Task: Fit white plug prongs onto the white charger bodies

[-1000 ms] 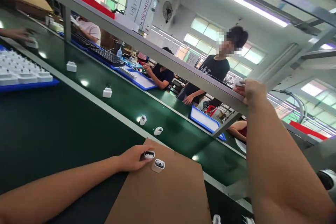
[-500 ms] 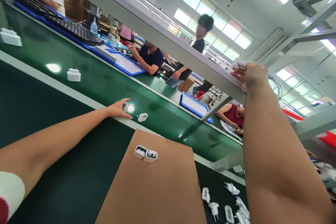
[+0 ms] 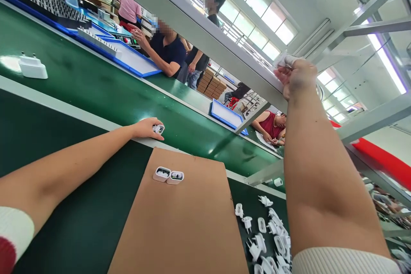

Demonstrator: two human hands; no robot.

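My left hand (image 3: 145, 129) reaches out to the near edge of the green conveyor belt (image 3: 96, 90), its fingers closed on a small white charger shell (image 3: 158, 129). Two more white charger shells (image 3: 168, 175) stand side by side on a brown cardboard sheet (image 3: 186, 222) in front of me. Raised high, my right hand (image 3: 297, 78) is closed on a small white part (image 3: 287, 61) at the edge of the grey overhead shelf (image 3: 205, 36).
A white plug adapter (image 3: 32, 67) lies on the belt at far left. Several loose white plug parts (image 3: 266, 239) are heaped right of the cardboard. Blue trays (image 3: 226, 115) line the belt's far side, where other people (image 3: 167, 49) sit and stand working.
My left hand left the two shells on the cardboard, reached out to the belt edge and closed on another shell. My right hand stayed at the shelf edge; the view swung right.
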